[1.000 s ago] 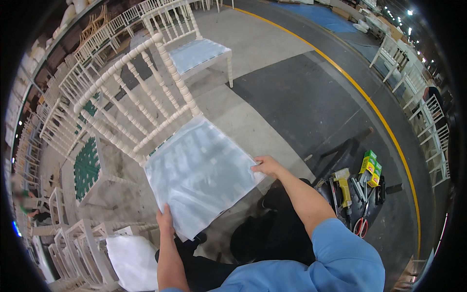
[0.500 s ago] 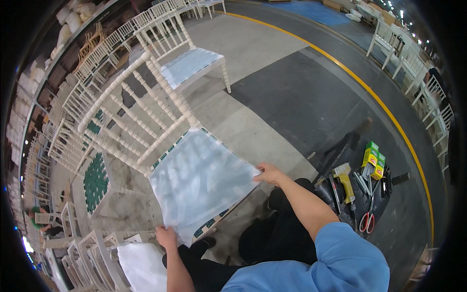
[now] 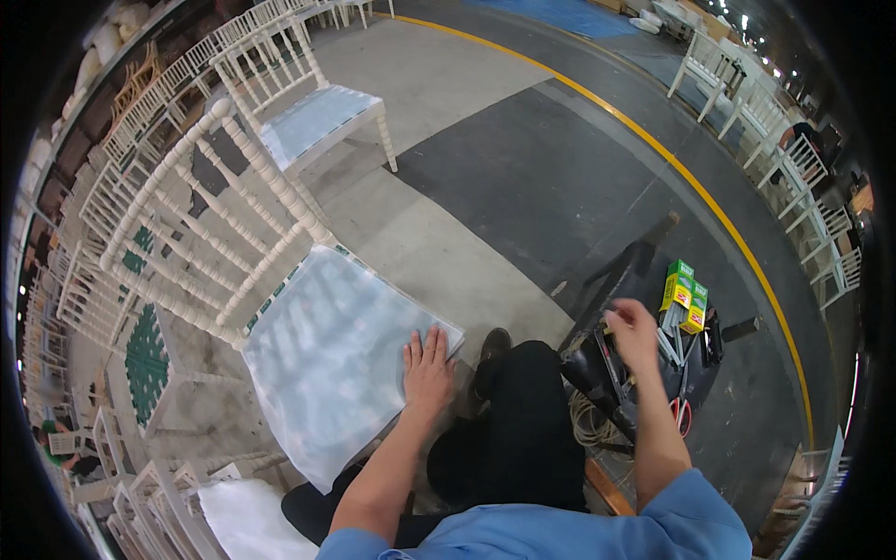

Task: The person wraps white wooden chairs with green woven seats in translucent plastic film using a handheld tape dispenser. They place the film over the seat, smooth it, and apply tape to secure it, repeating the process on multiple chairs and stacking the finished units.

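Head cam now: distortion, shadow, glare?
Head view: fisheye bows the yellow line, corners black; same view: soft dappled shadows on the white cloth; same view: distant lights at upper right show as bright spots.

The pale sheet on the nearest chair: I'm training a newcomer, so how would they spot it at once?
Find the nearest white chair, its turned-spindle back left of the picture's centre. On its seat lies a pale bluish-white sheet. Unlike the cover on the chair behind, it has the person's left hand spread on top.
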`<state>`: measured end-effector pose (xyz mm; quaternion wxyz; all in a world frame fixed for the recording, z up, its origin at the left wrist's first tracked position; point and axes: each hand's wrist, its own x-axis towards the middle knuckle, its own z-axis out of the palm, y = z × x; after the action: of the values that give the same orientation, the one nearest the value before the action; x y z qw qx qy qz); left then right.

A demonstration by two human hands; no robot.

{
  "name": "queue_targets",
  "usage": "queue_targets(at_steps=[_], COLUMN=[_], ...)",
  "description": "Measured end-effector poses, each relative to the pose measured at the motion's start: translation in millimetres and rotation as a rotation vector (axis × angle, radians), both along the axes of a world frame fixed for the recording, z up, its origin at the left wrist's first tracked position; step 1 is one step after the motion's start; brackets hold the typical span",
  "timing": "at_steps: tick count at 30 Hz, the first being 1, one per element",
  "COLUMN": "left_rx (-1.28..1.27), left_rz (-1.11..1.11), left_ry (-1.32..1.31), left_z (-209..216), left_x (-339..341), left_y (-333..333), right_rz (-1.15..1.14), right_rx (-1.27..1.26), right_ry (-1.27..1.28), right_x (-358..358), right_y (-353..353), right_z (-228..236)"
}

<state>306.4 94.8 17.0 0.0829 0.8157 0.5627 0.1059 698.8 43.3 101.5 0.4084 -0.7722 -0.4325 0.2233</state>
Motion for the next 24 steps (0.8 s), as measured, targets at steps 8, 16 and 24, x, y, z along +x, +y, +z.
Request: queue_targets(at_steps=[8, 16, 24], left_rx=[-0.002, -0.005, 0.025], left_rz=[-0.080, -0.080, -0.072], left_ry=[-0.045, -0.034, -0.093], left_z=[1, -3, -2], left_x=[4, -10, -13], left_y=[3, -5, -5], right_rz=[0.011, 0.213, 0.774], right_rx=[-0.476, -0.229, -0.116], right_ry=[-0.048, 0.479, 0.535], right_x=[82, 22, -123], right_y=[-53, -9, 128], right_z=[-21, 33, 158])
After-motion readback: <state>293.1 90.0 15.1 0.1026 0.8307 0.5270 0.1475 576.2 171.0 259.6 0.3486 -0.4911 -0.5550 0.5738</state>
